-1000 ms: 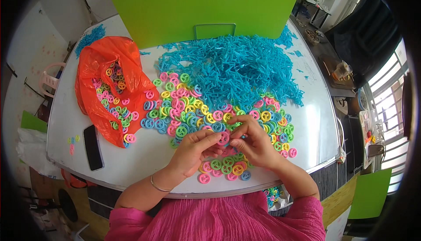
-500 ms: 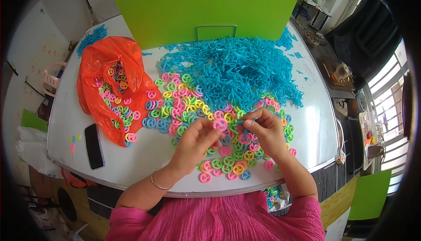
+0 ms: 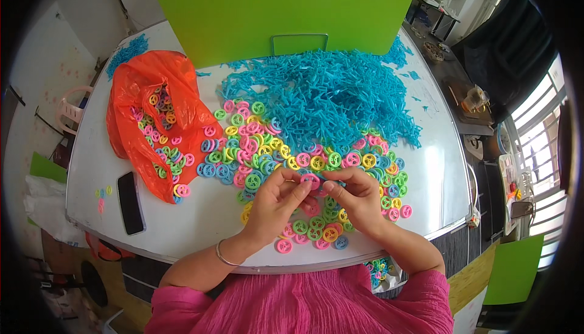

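Note:
Between the thumb and fingers of my left hand (image 3: 275, 205) is a pink plastic wheel (image 3: 311, 181), tilted toward me. My right hand (image 3: 359, 203) meets it from the other side, its thumb and forefinger pinched on a small blue plastic stick (image 3: 322, 176) that is mostly hidden. The fingertips of both hands nearly touch. Beneath and around them spreads a heap of small spoked wheels (image 3: 315, 234) in pink, green, yellow and blue. A large pile of blue plastic sticks (image 3: 328, 100) lies just beyond.
An orange-red plastic bag (image 3: 182, 82) spilling more wheels sits at the left, with a dark phone (image 3: 131, 203) in front of it. A green panel (image 3: 286, 12) with a wire handle stands behind the piles. The white table's (image 3: 182, 230) front edge is close to my body.
My hands have come together: the right has moved left and slightly down, bringing the blue stick to the pink wheel. The left has shifted slightly right.

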A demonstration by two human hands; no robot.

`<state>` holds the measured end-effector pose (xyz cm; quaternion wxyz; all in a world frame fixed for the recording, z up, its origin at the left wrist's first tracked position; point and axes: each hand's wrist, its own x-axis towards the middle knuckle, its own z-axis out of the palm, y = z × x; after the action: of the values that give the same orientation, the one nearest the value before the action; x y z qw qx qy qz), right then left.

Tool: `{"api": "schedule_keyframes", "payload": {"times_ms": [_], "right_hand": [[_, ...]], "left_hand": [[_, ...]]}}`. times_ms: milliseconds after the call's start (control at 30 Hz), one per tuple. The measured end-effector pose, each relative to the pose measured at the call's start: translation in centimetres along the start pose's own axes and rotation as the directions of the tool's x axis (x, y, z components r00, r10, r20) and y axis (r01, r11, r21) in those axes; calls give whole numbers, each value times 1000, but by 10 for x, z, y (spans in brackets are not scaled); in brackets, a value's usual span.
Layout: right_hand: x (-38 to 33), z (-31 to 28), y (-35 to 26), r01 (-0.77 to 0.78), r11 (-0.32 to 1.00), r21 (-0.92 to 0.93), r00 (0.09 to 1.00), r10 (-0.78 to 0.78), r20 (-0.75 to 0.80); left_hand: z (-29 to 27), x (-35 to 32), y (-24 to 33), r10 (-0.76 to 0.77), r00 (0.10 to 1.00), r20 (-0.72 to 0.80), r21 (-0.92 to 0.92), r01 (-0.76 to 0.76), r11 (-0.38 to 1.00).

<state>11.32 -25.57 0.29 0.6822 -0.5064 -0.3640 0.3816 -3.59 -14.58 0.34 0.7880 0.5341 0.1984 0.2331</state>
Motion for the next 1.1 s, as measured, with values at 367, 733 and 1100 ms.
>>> {"api": "schedule_keyframes", "payload": {"times_ms": [367, 733, 1100], "right_hand": [[-2, -4, 10, 345, 893, -290, 938, -325, 116], [2, -5, 3, 424, 774, -471, 905, -373, 203], [0, -3, -2, 466, 722, -511, 884, -407, 231]], "left_hand": [[3, -7, 6, -48, 999, -11, -78, 47, 996], [-5, -4, 6, -264, 964, 19, -192, 263, 946], [3, -10, -2, 185, 982, -27, 192, -177, 965]]}}
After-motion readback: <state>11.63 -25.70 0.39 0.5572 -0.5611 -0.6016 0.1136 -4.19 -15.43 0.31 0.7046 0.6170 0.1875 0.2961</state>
